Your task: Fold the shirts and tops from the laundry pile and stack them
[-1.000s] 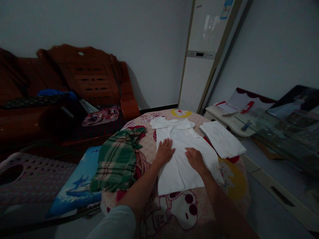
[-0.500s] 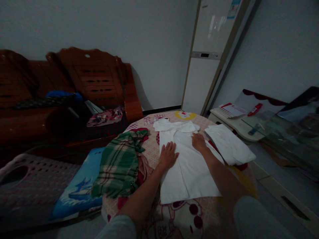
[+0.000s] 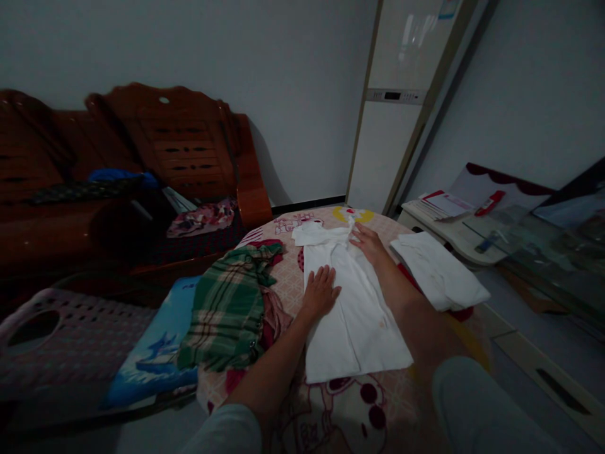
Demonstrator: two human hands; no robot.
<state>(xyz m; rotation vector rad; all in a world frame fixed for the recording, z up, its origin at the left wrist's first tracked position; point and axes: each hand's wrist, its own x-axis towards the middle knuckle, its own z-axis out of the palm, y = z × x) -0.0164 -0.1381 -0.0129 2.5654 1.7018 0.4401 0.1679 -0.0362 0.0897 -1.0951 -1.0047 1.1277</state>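
Observation:
A white T-shirt point(image 3: 354, 334) lies spread on the round table, its hem toward me and its left sleeve sticking out at the far side. My left hand point(image 3: 321, 291) rests flat on the shirt's left half, fingers stretched out. At the far right shoulder, my right hand point(image 3: 368, 243) grips the bunched sleeve and shirt edge, which stands up a little. The right side of the shirt is turned inward, making it narrower there. Just right of my right arm lies a folded white garment point(image 3: 437, 268). To the left is a crumpled green plaid shirt point(image 3: 227, 309).
A patterned pink tablecloth point(image 3: 283, 277) covers the table. Left of it are a blue printed bag point(image 3: 161, 353) and a pink plastic basket point(image 3: 94, 340). Behind stands a wooden bench point(image 3: 189, 145) with clothes on it. A glass-topped stand point(image 3: 534, 246) is at the right.
My right hand has moved away from me and slightly left, carrying the shirt's right sleeve and edge inward. My left hand stays in place on the shirt.

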